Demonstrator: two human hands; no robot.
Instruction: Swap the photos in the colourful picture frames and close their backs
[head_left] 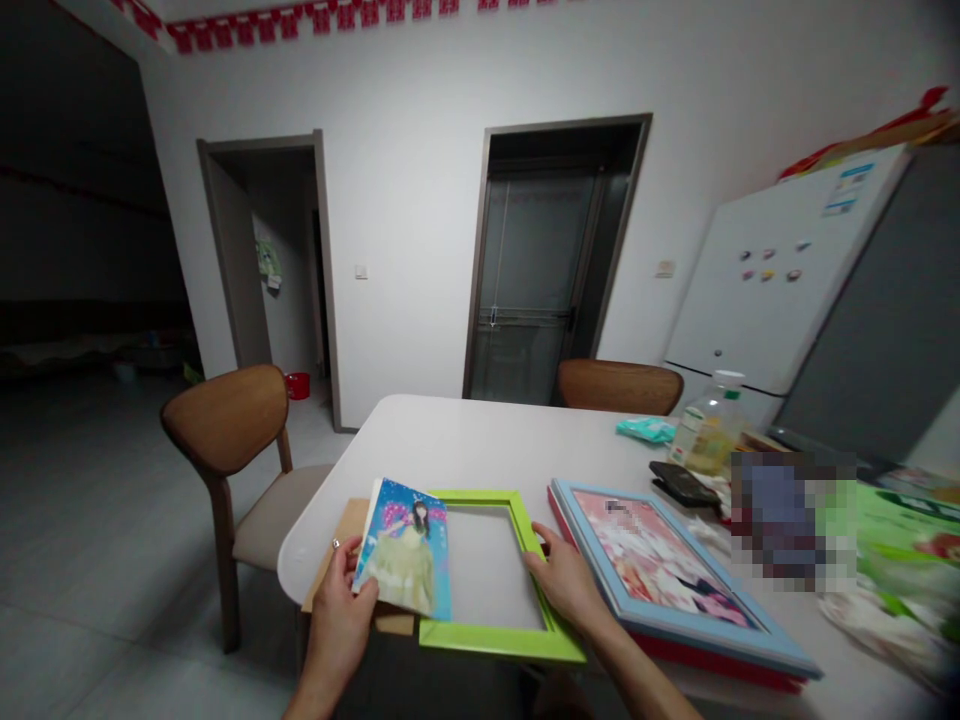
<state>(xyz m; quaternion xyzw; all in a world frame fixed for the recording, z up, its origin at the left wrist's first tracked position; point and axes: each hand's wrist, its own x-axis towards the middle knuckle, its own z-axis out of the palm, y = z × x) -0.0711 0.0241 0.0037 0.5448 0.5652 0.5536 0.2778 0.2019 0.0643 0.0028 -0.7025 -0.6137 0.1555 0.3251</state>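
Between the thumb and fingers of my left hand is a photo print showing a figure in a pale dress on a blue background. The print overlaps the left side of a lime green picture frame, whose opening shows the white table through it. My right hand grips the right side of this frame, the thumb reaching over its inner edge. Under the print and my left hand, a brown backing board sticks out at the table's edge.
Right of my right hand lies a light blue picture frame with a pink picture, stacked on a red one. Farther right are a plastic bottle, a dark wallet-like item and plastic bags. Wooden chairs stand around the white table.
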